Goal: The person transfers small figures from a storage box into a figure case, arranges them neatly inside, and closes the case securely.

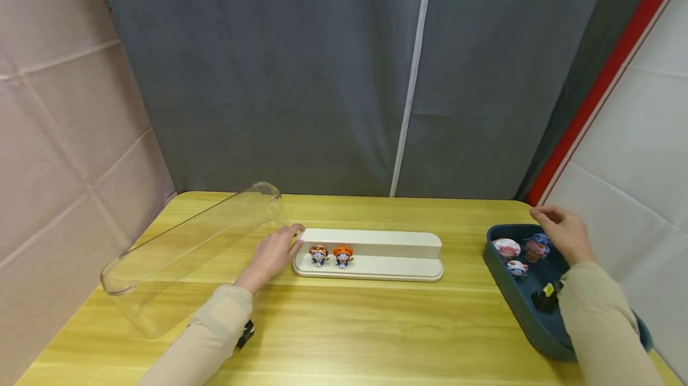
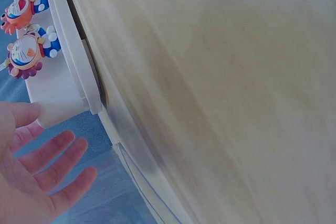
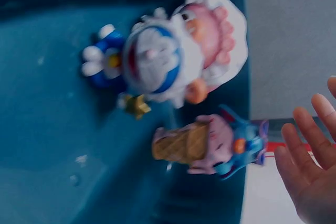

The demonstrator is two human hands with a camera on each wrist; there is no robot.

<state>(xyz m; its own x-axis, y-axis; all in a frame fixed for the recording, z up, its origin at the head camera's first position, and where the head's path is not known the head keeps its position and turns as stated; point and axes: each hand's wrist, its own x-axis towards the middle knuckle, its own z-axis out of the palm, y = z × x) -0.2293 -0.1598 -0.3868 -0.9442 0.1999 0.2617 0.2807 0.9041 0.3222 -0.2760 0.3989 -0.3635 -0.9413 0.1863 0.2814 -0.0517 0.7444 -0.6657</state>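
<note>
In the head view we see two blue-bodied figurines (image 1: 343, 256), one orange-capped, on a stepped cream stand (image 1: 371, 236) on the desk (image 1: 349, 326). Left wrist view: the left hand (image 2: 23, 187), fingers spread, touches its end. Right wrist view: the right hand (image 3: 316, 177) extends its fingers beside a pink-and-blue ice-cream-cone figure (image 3: 197, 145) in the blue tray (image 3: 47, 114).

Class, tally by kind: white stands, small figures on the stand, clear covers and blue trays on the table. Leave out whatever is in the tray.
White stand: 1
Small figures on it: 2 (brown-topped figure, orange-topped figure)
Clear cover: 1
Blue tray: 1
Total: 5
</note>
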